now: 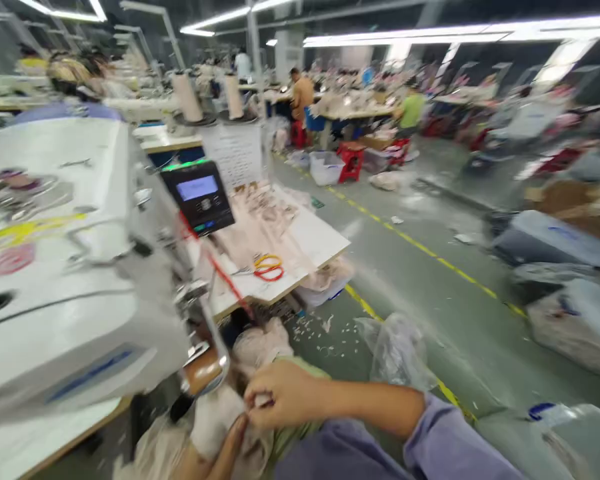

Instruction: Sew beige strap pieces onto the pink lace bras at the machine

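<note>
At the lower middle, my right hand [290, 393] is closed, its thumb and fingers curled into a pinch. A small whitish bit shows inside the curl, too blurred to name. Below it, my left hand [225, 443] meets the right fingertips with its thumb. White material covers part of that hand; whether it is a glove or cloth I cannot tell, and most of its fingers are hidden. Pale pink fabric [267, 343] lies bunched beyond and around both hands. Just above my left hand is the metal arm end of a white sewing machine [87, 320].
A control panel [203, 195] with a lit screen stands beside the machine. Scissors [269, 267] with red and yellow handles lie on a white tabletop [325, 237] near pale garment pieces. A clear plastic bag [403, 350] lies on the floor. Several people work farther back.
</note>
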Demonstrator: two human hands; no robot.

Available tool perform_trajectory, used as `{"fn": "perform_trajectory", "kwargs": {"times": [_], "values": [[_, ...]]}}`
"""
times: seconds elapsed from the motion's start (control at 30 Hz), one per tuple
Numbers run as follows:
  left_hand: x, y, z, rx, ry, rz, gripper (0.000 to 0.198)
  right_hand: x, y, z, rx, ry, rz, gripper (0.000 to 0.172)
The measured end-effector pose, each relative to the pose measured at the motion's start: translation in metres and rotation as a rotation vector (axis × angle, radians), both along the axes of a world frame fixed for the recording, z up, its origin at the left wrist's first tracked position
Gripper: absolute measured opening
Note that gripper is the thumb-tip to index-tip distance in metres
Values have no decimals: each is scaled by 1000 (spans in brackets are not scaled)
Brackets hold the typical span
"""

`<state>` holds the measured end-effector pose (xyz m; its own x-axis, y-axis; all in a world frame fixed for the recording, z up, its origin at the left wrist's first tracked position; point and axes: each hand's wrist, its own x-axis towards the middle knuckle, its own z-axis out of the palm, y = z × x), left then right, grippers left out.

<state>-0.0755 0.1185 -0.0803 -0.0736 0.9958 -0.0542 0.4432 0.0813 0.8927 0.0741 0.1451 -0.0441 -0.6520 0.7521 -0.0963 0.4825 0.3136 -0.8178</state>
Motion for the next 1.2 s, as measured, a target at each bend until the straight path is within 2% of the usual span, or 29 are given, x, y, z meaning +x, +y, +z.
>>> {"fn": "perform_trajectory", "kwargs": {"times": [0.1, 0.2, 0.37, 0.6, 0.8, 0.93, 1.1, 1.2], "values": [[-18, -16, 12, -71, 66, 87, 28, -1, 1, 8, -172, 112, -118, 5], [-26, -15, 21, -152, -28, 9, 36, 5, 7, -3, -280, 187, -177, 10], [-27, -5, 29, -181, -154, -95, 31, 18, 9, -15, -225, 191, -251, 11], [-26, -4, 34, -180, -224, -158, 24, 18, 9, -13, -169, 153, -219, 8], [-22, -4, 35, -162, -133, -202, 24, 19, 9, -7, -213, 98, -161, 9], [-23, -2, 37, -196, -187, -212, 24, 21, 16, -4, -264, 90, -135, 10], [-26, 3, 40, -294, -283, -220, 27, 23, 26, -11, -287, 138, -55, 13], [-27, 6, 40, -341, -325, -205, 30, 21, 27, -16, -370, 165, -84, 16]]}}
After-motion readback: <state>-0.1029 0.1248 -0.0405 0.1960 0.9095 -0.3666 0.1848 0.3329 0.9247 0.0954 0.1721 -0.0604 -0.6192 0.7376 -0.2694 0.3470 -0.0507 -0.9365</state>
